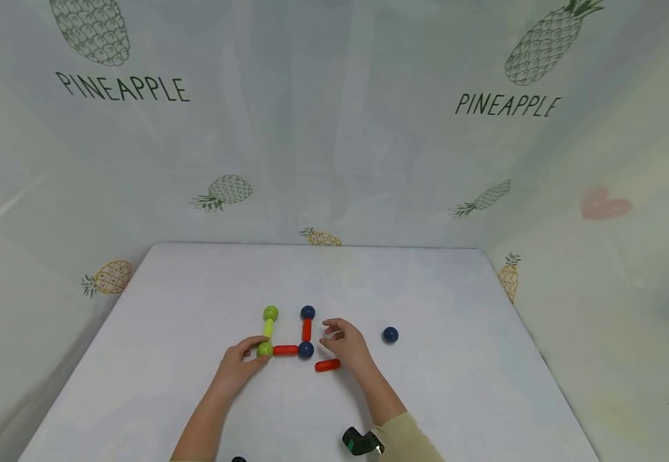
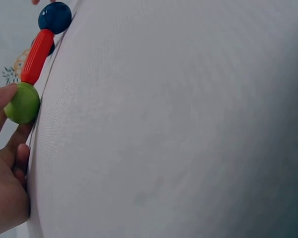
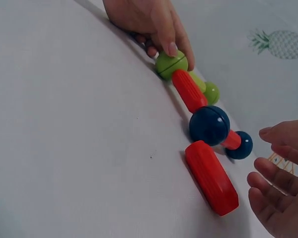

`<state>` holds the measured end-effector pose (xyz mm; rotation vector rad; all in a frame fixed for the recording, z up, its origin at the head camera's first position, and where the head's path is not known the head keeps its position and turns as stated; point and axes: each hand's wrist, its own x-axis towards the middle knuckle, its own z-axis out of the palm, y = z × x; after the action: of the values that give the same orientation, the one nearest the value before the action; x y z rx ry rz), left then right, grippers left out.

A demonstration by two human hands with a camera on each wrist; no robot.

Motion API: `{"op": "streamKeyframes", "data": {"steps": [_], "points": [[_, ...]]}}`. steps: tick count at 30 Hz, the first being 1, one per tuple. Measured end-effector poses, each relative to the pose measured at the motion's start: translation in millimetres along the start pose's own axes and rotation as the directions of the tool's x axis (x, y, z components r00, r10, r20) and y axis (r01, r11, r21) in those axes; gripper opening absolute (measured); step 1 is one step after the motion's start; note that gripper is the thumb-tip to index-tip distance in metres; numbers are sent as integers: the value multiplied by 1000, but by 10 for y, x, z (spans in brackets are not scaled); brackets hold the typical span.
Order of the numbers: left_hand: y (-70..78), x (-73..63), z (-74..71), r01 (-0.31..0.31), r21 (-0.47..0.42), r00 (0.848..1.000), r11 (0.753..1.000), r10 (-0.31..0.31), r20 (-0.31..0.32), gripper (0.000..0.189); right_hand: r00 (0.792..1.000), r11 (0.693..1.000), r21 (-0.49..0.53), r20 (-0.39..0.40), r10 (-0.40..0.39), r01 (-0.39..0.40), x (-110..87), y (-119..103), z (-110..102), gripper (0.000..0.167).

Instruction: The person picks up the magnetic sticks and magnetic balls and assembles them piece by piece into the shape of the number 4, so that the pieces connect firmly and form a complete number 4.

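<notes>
My left hand point(image 1: 237, 367) pinches a green ball point(image 1: 265, 349) between thumb and fingers, at the near left corner of a U-shaped build of balls and rods. A yellow-green rod point(image 1: 268, 328) runs from it to another green ball point(image 1: 270, 312). A red rod point(image 1: 285, 350) links the held ball to a dark blue ball point(image 1: 306, 350). From there a second red rod point(image 1: 306, 330) leads to a far blue ball point(image 1: 308, 312). My right hand point(image 1: 348, 346) hovers right of the build, fingers spread and holding nothing. Below it lies a loose red rod point(image 3: 212, 177), near the corner blue ball.
A separate blue ball point(image 1: 390, 334) sits on the white table point(image 1: 455, 385) to the right of my right hand. A black device point(image 1: 362, 441) is by the right sleeve. Pineapple-print cloth point(image 1: 334, 128) hangs behind the table and at its sides.
</notes>
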<state>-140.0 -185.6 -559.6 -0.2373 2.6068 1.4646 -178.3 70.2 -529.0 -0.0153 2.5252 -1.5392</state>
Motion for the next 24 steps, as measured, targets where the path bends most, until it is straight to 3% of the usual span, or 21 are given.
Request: {"op": "streamKeyframes", "data": {"steps": [14, 24], "points": [[16, -12, -30, -9, -34, 1000, 999, 9, 9, 37, 998, 999, -40, 60, -10, 12, -190, 29, -36, 30], [17, -13, -33, -12, -38, 1000, 999, 13, 4, 36, 990, 983, -154, 112, -86, 102, -248, 93, -59, 33]]}}
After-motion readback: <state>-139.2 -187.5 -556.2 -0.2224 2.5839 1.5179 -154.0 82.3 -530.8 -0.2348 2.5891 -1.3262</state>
